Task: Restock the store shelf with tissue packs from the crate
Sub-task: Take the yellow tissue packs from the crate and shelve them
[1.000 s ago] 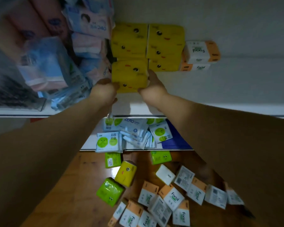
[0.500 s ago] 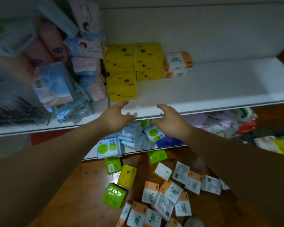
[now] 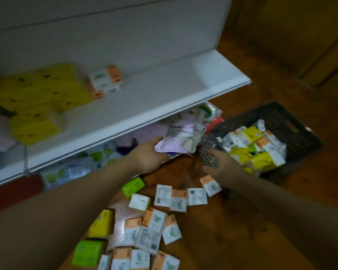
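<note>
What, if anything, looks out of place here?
Many tissue packs lie scattered at all angles on the floor below the shelf, rather than sitting in the crate or stacked on the shelf.

Both arms are bare and reach forward and down. The left arm (image 3: 70, 199) comes in from the bottom left corner and runs up to the middle. The right arm (image 3: 277, 207) comes in from the bottom right and also points to the middle. The left grip (image 3: 147, 157) shows its back, with the thumb on top and the fingers bent a little, pointing right. It holds nothing. The right grip (image 3: 220, 165) is just beside it, a bit lower and to the right, and does not touch it. Its fingers are loose and a little curled, and it holds nothing too. Both grips look blurry.
</note>
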`<state>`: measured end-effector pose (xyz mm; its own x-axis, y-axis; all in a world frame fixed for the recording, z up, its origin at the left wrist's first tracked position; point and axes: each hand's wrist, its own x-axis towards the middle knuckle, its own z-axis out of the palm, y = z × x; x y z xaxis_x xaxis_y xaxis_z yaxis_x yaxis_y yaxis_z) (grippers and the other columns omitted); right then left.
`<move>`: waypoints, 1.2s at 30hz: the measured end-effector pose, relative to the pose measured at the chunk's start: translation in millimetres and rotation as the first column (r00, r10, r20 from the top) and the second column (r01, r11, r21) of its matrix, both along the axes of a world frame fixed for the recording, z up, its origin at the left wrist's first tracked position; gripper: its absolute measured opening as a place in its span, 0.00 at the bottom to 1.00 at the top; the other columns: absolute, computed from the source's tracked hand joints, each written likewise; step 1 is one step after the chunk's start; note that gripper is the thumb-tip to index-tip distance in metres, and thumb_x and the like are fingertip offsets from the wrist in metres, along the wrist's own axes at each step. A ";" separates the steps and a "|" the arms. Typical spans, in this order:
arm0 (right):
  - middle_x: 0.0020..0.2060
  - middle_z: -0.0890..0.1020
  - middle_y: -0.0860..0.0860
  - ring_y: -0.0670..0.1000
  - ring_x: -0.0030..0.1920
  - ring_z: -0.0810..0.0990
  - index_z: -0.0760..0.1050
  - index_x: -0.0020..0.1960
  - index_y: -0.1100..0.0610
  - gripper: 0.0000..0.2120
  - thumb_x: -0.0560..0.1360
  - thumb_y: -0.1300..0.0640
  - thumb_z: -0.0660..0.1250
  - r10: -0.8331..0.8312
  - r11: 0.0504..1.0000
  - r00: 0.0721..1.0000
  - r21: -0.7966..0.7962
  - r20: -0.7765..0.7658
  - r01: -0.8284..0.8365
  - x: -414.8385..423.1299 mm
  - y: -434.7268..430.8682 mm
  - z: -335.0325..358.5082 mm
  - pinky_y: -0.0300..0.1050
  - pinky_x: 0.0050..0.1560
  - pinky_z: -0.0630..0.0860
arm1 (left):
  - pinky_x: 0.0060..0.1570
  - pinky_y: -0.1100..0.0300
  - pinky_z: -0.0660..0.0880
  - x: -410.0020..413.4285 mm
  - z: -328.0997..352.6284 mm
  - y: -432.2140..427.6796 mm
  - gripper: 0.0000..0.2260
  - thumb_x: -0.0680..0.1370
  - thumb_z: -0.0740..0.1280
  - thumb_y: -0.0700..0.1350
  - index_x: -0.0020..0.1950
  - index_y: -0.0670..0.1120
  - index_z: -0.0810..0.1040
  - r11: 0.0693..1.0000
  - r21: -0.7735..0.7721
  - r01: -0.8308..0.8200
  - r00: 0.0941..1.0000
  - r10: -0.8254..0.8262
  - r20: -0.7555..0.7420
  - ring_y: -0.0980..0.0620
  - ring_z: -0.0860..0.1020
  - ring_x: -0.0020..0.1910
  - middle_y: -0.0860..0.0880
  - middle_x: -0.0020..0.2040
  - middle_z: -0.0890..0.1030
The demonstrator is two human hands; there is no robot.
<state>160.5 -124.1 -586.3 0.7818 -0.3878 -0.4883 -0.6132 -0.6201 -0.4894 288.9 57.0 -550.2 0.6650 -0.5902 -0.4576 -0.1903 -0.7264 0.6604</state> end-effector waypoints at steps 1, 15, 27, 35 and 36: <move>0.72 0.65 0.56 0.56 0.69 0.67 0.60 0.74 0.57 0.31 0.76 0.51 0.66 -0.017 1.000 0.999 -0.001 -0.031 0.017 -16.2 -21.5 2.4 0.49 0.68 0.66 | 0.45 0.69 0.64 -10.1 -4.8 -22.4 0.24 0.76 0.68 0.44 0.70 0.47 0.66 1.000 0.001 0.029 1.000 -0.029 -0.005 0.53 0.73 0.60 0.55 0.62 0.70; 0.75 0.60 0.54 0.55 0.73 0.61 0.56 0.76 0.55 0.30 0.78 0.49 0.63 -0.325 0.946 0.943 -0.026 -0.078 0.324 -216.3 -297.6 1.1 0.47 0.69 0.63 | 0.42 0.60 0.69 -155.0 -71.7 -319.0 0.30 0.77 0.66 0.48 0.76 0.50 0.57 0.953 0.080 0.291 0.939 -0.268 -0.217 0.55 0.73 0.41 0.50 0.55 0.77; 0.73 0.62 0.56 0.58 0.67 0.69 0.56 0.75 0.56 0.28 0.79 0.52 0.62 -0.377 0.909 0.915 0.133 -0.145 0.395 -174.9 -327.3 -61.6 0.52 0.64 0.70 | 0.39 0.60 0.69 -124.6 -143.1 -369.1 0.30 0.78 0.65 0.47 0.76 0.48 0.55 0.931 0.185 0.314 0.937 -0.274 -0.215 0.58 0.72 0.40 0.43 0.73 0.65; 0.73 0.61 0.59 0.60 0.54 0.74 0.51 0.77 0.55 0.32 0.79 0.50 0.62 -0.237 0.956 0.949 0.124 -0.210 0.267 -117.0 -350.5 -160.7 0.46 0.40 0.68 | 0.41 0.56 0.72 -92.2 -219.5 -394.8 0.30 0.77 0.66 0.46 0.76 0.48 0.55 0.898 0.255 0.359 0.923 -0.300 -0.241 0.49 0.74 0.37 0.41 0.59 0.74; 0.73 0.61 0.59 0.61 0.56 0.73 0.50 0.77 0.55 0.32 0.79 0.50 0.61 -0.208 0.963 0.950 0.120 -0.231 0.240 -113.5 -351.6 -172.2 0.47 0.42 0.70 | 0.40 0.55 0.73 -91.3 -229.3 -397.4 0.31 0.78 0.65 0.46 0.77 0.48 0.54 0.885 0.275 0.375 0.916 -0.310 -0.254 0.50 0.73 0.36 0.41 0.60 0.73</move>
